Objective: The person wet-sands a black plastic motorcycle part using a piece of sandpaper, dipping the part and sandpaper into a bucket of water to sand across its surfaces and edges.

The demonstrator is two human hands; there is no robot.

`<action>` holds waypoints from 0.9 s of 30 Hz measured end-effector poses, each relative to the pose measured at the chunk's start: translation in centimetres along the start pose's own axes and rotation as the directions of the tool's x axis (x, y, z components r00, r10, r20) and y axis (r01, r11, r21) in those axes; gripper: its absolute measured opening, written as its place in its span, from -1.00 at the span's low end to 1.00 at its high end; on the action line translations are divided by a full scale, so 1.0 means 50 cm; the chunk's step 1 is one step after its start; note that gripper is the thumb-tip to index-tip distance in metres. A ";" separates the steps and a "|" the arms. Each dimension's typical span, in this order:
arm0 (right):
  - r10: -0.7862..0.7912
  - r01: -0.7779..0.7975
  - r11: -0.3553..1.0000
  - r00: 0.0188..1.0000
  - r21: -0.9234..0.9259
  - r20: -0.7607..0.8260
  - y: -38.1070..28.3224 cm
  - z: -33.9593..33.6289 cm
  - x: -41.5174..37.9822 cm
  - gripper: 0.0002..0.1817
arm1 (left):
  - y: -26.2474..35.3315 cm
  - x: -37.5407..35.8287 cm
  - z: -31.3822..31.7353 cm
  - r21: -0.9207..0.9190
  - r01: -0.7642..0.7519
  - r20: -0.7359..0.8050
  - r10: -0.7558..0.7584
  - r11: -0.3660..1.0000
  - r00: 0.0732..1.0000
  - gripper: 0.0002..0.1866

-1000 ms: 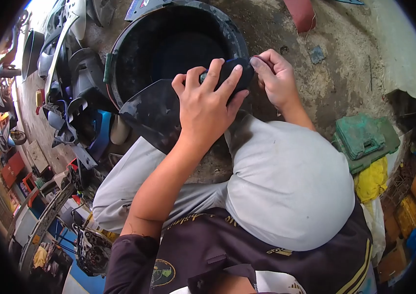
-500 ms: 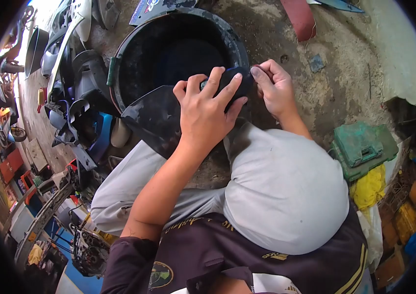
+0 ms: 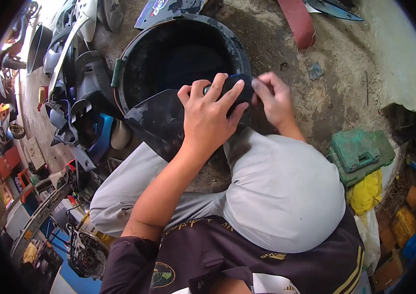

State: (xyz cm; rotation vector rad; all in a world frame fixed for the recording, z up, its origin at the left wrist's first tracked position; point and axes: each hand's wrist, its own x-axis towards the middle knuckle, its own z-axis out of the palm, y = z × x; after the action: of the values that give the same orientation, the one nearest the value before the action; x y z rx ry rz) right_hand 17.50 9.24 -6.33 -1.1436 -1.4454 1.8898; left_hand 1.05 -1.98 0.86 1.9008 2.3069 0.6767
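A black, curved plastic panel [image 3: 156,120] lies across the near rim of a black bucket [image 3: 239,46] with dark liquid at its bottom. My left hand [image 3: 210,108] is closed over the panel, fingers spread on top and thumb at the near side. Its narrow right end [image 3: 242,88] sticks out past my fingertips. At that end, my right hand [image 3: 277,103] is pinched with thumb against fingers, slightly smeared by motion. Whatever sits in the pinch is too small and hidden to name.
A dark red strip [image 3: 298,24] and a small grey scrap [image 3: 315,71] lie on the concrete floor. On the right is a green case [image 3: 357,152] above a yellow cloth [image 3: 367,191]. Plastic vehicle panels [image 3: 92,81] are piled on the left, near an engine part [image 3: 88,252].
My right hand has shifted slightly along the panel's right end and now looks blurred. The left hand keeps its hold. The whole view has moved a little.
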 end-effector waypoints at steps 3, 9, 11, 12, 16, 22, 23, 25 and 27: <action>-0.036 0.037 0.994 0.999 0.099 -0.015 0.006 0.005 0.006 -0.83 | 0.002 0.004 -0.006 -0.011 0.009 0.017 -0.009 1.000 1.000 -0.46; -0.180 0.177 0.983 0.982 -0.056 -0.048 0.040 -0.007 0.032 -0.79 | 0.003 0.008 -0.004 -0.013 0.012 0.003 -0.012 1.000 1.000 -0.46; -0.291 0.285 0.954 0.955 -0.092 -0.063 0.035 -0.001 0.033 -0.80 | 0.002 0.004 -0.008 -0.044 0.030 0.033 -0.028 0.999 0.999 -0.46; -0.339 0.328 0.934 0.939 -0.140 -0.064 0.040 -0.001 0.024 -0.80 | 0.000 0.004 -0.007 -0.041 0.019 0.017 -0.018 0.999 1.000 -0.47; -0.292 0.275 0.942 0.954 -0.192 -0.063 0.030 0.007 0.016 -0.80 | 0.000 0.001 0.003 -0.009 0.013 -0.010 -0.013 1.000 1.000 -0.48; -0.042 0.062 0.975 0.994 0.213 -0.098 0.032 0.010 0.012 -0.84 | -0.009 0.004 0.008 -0.004 0.050 0.008 -0.050 0.999 0.999 -0.46; -0.093 0.110 0.983 0.989 0.145 -0.119 0.043 -0.009 0.013 -0.86 | -0.004 0.002 0.002 -0.004 0.037 -0.005 -0.037 0.999 0.999 -0.41; -0.086 0.095 0.992 0.990 0.078 -0.112 0.033 -0.029 0.009 -0.89 | 0.001 0.005 -0.008 -0.017 0.035 0.007 -0.035 0.999 0.999 -0.38; -0.096 0.101 0.989 0.994 0.111 -0.052 0.031 -0.032 0.010 -0.92 | -0.001 -0.002 -0.010 -0.020 0.029 0.030 -0.029 0.999 0.999 -0.35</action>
State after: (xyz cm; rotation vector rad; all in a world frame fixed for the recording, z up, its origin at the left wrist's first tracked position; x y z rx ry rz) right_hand 18.73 9.97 -8.08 -1.0372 -1.3261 1.8399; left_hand 0.87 -2.21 1.27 1.8523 2.2968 0.6617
